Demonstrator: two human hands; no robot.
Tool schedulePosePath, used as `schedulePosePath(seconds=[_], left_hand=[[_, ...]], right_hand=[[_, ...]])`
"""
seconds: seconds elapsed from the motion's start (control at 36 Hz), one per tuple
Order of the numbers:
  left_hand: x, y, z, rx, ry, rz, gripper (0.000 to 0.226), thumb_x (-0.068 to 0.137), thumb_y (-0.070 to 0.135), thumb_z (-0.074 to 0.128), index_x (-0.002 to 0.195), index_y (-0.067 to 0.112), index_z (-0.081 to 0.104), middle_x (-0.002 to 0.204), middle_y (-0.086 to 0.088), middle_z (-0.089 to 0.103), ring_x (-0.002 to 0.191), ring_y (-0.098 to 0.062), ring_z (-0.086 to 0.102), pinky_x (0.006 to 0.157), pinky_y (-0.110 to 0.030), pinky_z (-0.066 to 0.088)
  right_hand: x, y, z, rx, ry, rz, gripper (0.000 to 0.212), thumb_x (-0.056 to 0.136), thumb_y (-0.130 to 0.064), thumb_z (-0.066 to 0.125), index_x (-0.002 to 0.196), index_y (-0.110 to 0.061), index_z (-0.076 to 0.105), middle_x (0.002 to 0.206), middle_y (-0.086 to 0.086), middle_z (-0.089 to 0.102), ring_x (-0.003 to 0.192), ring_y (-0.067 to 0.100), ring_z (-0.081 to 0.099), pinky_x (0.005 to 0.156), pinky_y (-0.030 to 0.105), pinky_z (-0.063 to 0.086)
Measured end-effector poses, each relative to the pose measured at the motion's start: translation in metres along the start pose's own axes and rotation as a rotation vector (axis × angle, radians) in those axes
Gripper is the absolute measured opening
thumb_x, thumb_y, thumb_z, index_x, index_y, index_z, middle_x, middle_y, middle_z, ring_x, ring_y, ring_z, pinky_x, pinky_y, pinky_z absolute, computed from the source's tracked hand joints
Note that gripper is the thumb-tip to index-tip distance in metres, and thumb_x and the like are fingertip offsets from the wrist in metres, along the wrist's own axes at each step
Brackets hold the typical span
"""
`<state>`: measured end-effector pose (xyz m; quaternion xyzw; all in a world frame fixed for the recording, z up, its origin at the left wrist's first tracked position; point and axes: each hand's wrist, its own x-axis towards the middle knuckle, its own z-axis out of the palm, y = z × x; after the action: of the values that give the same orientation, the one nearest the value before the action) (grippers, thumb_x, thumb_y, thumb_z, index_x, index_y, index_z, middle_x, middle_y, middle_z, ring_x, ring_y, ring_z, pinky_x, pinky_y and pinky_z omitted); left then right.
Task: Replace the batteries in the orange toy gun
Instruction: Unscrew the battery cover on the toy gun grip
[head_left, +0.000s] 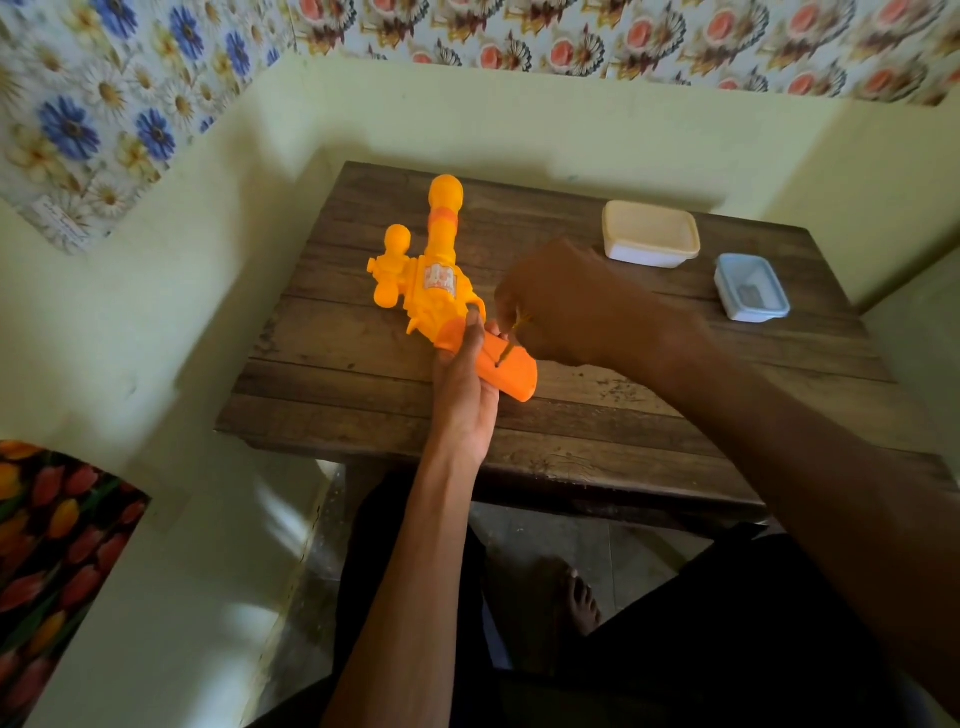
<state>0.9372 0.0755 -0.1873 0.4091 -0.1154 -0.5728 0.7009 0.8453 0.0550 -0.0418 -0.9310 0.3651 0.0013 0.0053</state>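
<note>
The orange toy gun (434, 270) lies on the wooden table (363, 364), barrel pointing away from me, handle toward me. My left hand (465, 384) grips the gun's handle (511, 376) from the left side. My right hand (566, 301) hovers just above the handle, fingers curled round a small screwdriver (506, 351) with a yellowish grip. The screwdriver's tip touches the handle's flat face. Most of the tool is hidden under my fingers.
A closed cream-lidded white box (651, 234) sits at the table's back right. A smaller open bluish box (750, 287) stands beside it, near the right edge. Pale green walls close in on the left and behind. My legs and a bare foot are below the table.
</note>
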Motion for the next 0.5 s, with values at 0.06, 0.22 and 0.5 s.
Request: schedulePosePath(seconds=[0.06, 0.22, 0.5], left_hand=[[0.000, 0.000, 0.000, -0.005, 0.011, 0.002, 0.039, 0.096, 0.027, 0.059, 0.134, 0.019, 0.053, 0.108, -0.001, 0.071, 0.110, -0.019, 0.065, 0.098, -0.044, 0.051], [0.002, 0.000, -0.002, -0.034, 0.021, -0.006, 0.038, 0.097, 0.024, 0.058, 0.134, 0.017, 0.054, 0.107, -0.001, 0.072, 0.107, -0.017, 0.065, 0.093, -0.041, 0.053], [0.002, -0.004, -0.002, 0.038, -0.033, 0.020, 0.036, 0.101, 0.018, 0.052, 0.136, 0.011, 0.051, 0.129, -0.011, 0.063, 0.103, -0.017, 0.067, 0.096, -0.043, 0.052]], right_hand=[[0.001, 0.000, 0.000, -0.018, 0.006, 0.018, 0.024, 0.089, -0.012, 0.054, 0.065, -0.008, 0.053, 0.071, 0.000, 0.059, 0.056, 0.007, 0.048, 0.054, 0.017, 0.040], [-0.001, -0.001, 0.000, 0.037, 0.007, 0.058, 0.045, 0.088, -0.015, 0.055, 0.051, -0.022, 0.030, 0.051, -0.010, 0.032, 0.046, 0.004, 0.031, 0.048, 0.018, 0.028], [0.009, -0.010, -0.006, -0.226, -0.059, -0.150, 0.027, 0.088, -0.023, 0.062, 0.111, -0.009, 0.068, 0.110, 0.008, 0.066, 0.101, 0.021, 0.061, 0.086, 0.031, 0.048]])
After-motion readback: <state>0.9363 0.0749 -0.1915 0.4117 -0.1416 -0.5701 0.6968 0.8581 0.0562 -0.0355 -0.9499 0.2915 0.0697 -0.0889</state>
